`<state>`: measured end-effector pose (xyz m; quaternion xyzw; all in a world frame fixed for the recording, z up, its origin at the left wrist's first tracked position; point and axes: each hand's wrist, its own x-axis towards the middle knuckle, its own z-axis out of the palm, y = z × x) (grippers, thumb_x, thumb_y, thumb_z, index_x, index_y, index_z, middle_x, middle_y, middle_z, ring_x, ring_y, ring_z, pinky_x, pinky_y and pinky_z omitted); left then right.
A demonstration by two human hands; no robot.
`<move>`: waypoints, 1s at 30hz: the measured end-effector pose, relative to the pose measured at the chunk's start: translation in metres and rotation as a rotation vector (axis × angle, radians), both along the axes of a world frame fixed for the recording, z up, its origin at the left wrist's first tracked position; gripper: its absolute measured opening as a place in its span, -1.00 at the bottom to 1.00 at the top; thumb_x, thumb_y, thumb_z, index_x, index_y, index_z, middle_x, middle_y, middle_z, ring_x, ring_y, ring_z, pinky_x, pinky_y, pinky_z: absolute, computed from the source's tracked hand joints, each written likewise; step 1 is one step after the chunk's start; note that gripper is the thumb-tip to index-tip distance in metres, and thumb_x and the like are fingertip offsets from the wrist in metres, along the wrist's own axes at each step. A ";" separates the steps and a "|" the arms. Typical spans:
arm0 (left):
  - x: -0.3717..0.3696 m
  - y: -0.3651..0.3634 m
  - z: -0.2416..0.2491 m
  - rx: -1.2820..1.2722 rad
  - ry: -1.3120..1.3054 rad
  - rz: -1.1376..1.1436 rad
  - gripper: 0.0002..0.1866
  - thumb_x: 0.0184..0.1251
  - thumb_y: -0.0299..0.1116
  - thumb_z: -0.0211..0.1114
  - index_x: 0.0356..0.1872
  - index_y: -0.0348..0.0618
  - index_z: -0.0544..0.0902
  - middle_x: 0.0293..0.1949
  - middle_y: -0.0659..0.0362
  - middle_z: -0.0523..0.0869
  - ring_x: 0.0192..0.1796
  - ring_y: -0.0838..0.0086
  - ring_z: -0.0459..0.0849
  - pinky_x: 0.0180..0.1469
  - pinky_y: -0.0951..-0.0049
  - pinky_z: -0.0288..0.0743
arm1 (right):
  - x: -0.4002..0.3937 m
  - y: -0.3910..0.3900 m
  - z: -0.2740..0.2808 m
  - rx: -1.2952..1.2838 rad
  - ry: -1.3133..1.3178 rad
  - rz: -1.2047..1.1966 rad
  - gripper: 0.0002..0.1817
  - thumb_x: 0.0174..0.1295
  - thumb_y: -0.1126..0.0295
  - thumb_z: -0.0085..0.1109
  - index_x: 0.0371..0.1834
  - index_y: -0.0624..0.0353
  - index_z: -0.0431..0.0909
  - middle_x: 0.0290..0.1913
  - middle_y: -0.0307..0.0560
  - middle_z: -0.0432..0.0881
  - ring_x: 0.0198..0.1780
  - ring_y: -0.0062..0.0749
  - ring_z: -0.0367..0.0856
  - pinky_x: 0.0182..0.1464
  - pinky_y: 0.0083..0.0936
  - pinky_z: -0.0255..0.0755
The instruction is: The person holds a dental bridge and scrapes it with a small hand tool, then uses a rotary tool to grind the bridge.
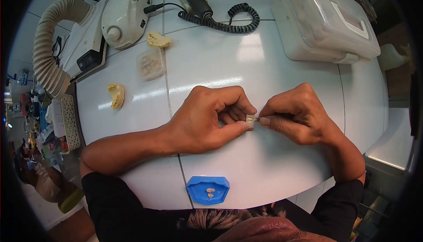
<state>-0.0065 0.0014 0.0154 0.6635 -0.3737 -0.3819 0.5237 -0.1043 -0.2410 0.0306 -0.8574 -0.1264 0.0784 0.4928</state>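
My left hand (205, 121) pinches a small cream, tooth-like piece (250, 119) between thumb and fingertips, above the white table. My right hand (297, 116) grips a thin metal pick (257, 118), its tip at the piece. Most of the pick is hidden by the right fingers. Nearer my body lies a blue tray (194, 189) with a few small pale pieces (210, 192) in it. A yellow dental cast (116, 96) rests left of my left hand, and a second yellow cast (158, 40) sits farther back.
A lidded clear plastic box (150, 64) holds small pale pieces. Behind stand a white control unit (125, 17), a ribbed hose (46, 44) and a black handpiece (195, 0) with a coiled cord (246, 27). A large plastic case (326, 22) occupies the back right.
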 end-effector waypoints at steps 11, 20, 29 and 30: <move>0.002 0.000 0.000 0.001 0.022 -0.001 -0.78 0.42 -0.60 0.51 0.03 -0.39 0.74 -0.08 0.05 0.91 -0.03 0.49 0.90 0.01 0.54 0.81 | 0.003 0.001 0.000 -0.021 -0.016 0.020 -0.92 0.20 0.50 0.43 -0.38 0.29 0.78 -0.59 0.04 0.63 -0.59 -0.16 0.58 -0.46 -0.28 0.40; 0.000 0.000 -0.002 -0.010 0.010 0.004 -0.75 0.44 -0.58 0.49 0.08 -0.38 0.74 -0.09 0.06 0.90 -0.04 0.52 0.88 0.01 0.56 0.80 | 0.002 -0.001 0.003 -0.072 -0.054 0.037 -0.93 0.20 0.51 0.42 -0.40 0.29 0.77 -0.58 0.01 0.65 -0.58 -0.22 0.62 -0.45 -0.36 0.43; 0.001 0.001 -0.008 -0.099 0.048 0.051 -0.64 0.51 -0.58 0.48 0.26 -0.36 0.71 -0.21 0.22 0.80 -0.18 0.68 0.76 -0.14 0.65 0.63 | -0.002 0.000 -0.007 0.063 -0.112 -0.066 -0.92 0.31 0.59 0.35 -0.19 0.33 0.79 -0.45 -0.01 0.78 -0.47 -0.42 0.73 -0.40 -0.46 0.48; 0.000 0.001 -0.007 -0.095 0.045 0.056 -0.64 0.51 -0.58 0.48 0.26 -0.36 0.71 -0.20 0.22 0.80 -0.17 0.69 0.76 -0.13 0.65 0.62 | -0.003 -0.001 -0.009 0.100 -0.099 -0.071 -0.91 0.32 0.60 0.35 -0.17 0.33 0.78 -0.44 0.00 0.79 -0.46 -0.42 0.75 -0.39 -0.46 0.51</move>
